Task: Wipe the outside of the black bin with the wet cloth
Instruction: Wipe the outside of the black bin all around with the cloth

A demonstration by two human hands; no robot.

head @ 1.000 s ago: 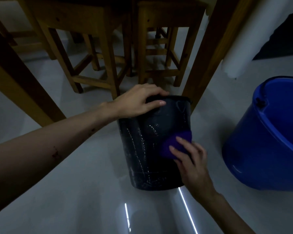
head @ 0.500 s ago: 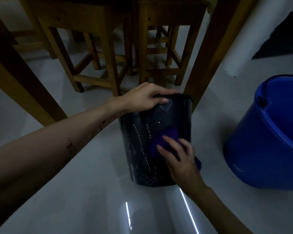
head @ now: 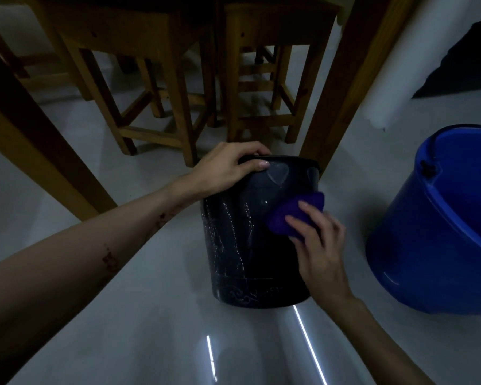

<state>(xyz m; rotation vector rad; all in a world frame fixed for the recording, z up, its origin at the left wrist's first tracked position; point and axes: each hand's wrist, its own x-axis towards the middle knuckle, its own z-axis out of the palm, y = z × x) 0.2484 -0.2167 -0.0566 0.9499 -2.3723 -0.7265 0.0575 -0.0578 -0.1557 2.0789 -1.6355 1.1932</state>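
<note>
While left hand (head: 228, 168) clamped on black bin (head: 250, 245) rim, right hand (head: 320, 245) fingers flat on purple cloth (head: 289, 215).

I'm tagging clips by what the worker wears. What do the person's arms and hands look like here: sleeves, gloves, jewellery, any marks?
Both forearms are bare with no sleeves in view. The left hand and right hand wear no gloves, rings or watch. The left forearm carries a few small dark reddish marks. A pale nail shows on the left thumb.

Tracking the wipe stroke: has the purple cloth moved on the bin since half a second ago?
Yes. The purple cloth, under the right hand, has gone up the black bin wall toward its rim.
</note>
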